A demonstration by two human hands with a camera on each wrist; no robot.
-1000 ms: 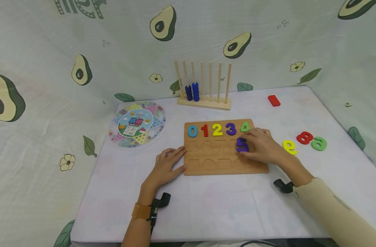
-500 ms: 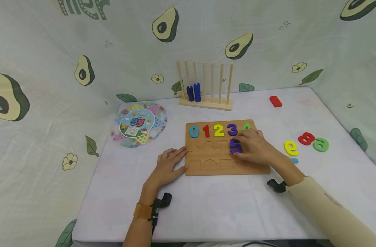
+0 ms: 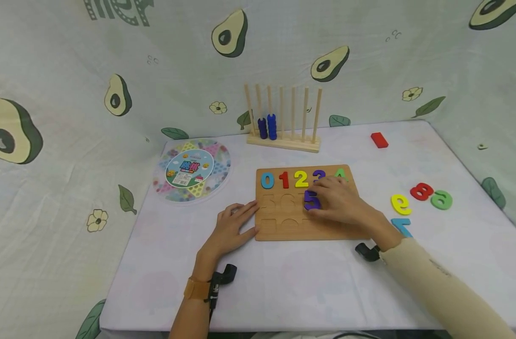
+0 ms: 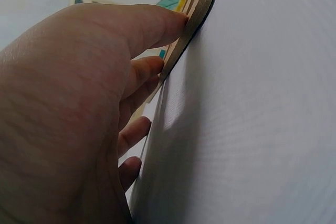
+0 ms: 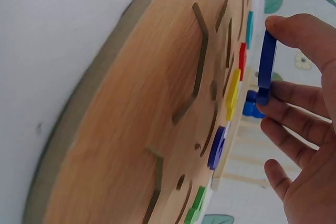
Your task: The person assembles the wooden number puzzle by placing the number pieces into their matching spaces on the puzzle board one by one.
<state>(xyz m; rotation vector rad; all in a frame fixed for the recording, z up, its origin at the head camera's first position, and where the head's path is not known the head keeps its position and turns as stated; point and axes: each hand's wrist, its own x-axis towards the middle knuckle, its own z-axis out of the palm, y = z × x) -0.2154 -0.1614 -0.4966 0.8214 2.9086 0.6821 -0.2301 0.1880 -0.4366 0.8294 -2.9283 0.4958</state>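
A wooden number board (image 3: 279, 231) lies on the table, with 0, 1, 2, 3 and 4 set along its top row. My right hand (image 3: 338, 201) pinches a purple number five (image 3: 311, 200) over the middle row. In the right wrist view, the number five (image 5: 266, 66) shows edge-on between thumb and fingertips, raised above the board (image 5: 121, 129). My left hand (image 3: 230, 230) touches the board's left edge with relaxed fingers. From the left wrist, the thumb and nearby fingertips (image 4: 176, 22) meet the board's side.
Right of the board lie a yellow nine-like number (image 3: 400, 205), a red eight (image 3: 421, 191), a green number (image 3: 442, 200) and a blue seven (image 3: 401, 226). Behind stand a peg rack (image 3: 283, 141) with blue beads and a red block (image 3: 379, 140). A round game box (image 3: 190, 168) sits at left.
My right hand has carried the number five leftward over the board, uncovering the blue seven beside the forearm. The left hand stays at the board's edge; the head view has shifted slightly.
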